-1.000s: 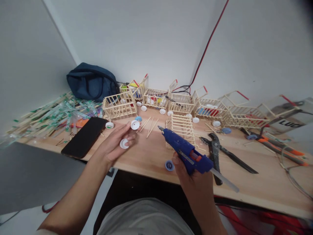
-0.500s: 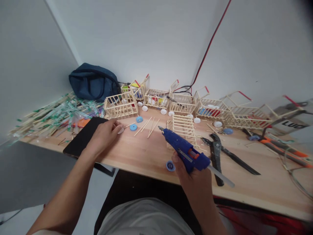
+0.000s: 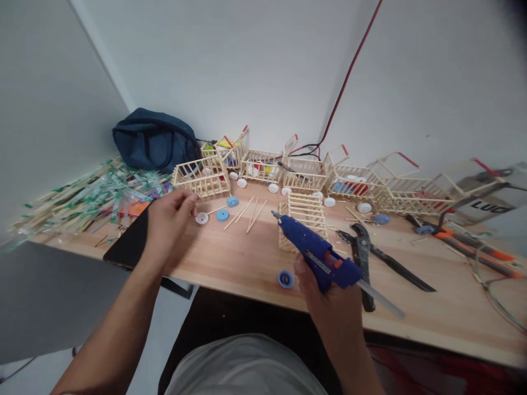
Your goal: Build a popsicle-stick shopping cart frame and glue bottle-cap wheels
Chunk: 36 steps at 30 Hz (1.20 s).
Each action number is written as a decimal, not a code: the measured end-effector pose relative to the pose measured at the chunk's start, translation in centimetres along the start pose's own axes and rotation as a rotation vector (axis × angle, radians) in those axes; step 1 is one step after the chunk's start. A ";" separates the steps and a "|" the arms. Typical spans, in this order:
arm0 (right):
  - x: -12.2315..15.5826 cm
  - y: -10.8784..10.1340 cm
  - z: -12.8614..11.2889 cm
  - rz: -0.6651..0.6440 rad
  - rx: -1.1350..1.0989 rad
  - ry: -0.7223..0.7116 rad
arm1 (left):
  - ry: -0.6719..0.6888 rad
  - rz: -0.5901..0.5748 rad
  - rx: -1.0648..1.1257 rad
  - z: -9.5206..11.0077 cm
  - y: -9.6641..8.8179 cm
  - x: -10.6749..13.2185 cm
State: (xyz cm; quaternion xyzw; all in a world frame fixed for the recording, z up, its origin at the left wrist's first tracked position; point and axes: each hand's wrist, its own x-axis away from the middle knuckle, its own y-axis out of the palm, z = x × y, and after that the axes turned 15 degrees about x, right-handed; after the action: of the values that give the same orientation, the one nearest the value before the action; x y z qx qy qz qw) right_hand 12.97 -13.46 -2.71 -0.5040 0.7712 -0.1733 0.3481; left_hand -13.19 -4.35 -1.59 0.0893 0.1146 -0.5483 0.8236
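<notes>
My right hand (image 3: 331, 293) is closed round the grip of a blue hot glue gun (image 3: 317, 252). Its nozzle points up and left, and a clear glue stick (image 3: 382, 299) sticks out of the back. My left hand (image 3: 169, 219) hovers by the black flat board with its fingers curled together; whether anything is between them is hidden. Just right of those fingers lies a white bottle cap (image 3: 201, 218). Two blue caps (image 3: 223, 215) and several thin wooden sticks (image 3: 242, 211) lie beside it. Behind the glue gun stands a small stick-built frame (image 3: 307, 211).
Several miniature stick carts (image 3: 263, 164) with white wheels line the wall. Black pliers (image 3: 362, 258), orange-handled pliers (image 3: 473, 247) and a purple-blue cap (image 3: 285, 278) lie on the wooden table. Wrapped chopsticks (image 3: 99, 192), a black board (image 3: 127, 241) and a blue bag (image 3: 156, 140) are on the left.
My left hand has lifted off the white cap and drawn slightly back to the left, its fingers now curled. The glue gun has shifted a little to the right.
</notes>
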 end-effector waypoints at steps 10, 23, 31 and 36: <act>-0.3 0.2 0.8 0.012 0.031 -0.065 | -0.923 0.233 1.199 0.9 4.0 2.9; -0.4 0.0 0.6 0.010 0.026 -0.086 | -0.860 -0.075 0.973 0.9 5.0 2.0; -0.1 0.0 1.0 -0.018 0.029 -0.102 | -0.815 -0.261 0.929 -1.0 5.8 2.2; -0.4 -0.1 0.8 0.029 0.003 -0.133 | -0.841 -0.320 1.004 -1.7 7.0 1.9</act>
State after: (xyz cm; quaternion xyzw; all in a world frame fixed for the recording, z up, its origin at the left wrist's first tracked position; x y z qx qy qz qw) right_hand 13.72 -13.03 -3.10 -0.5027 0.7534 -0.1353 0.4018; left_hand -6.15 -2.92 -3.61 0.2221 -0.4726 -0.6385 0.5654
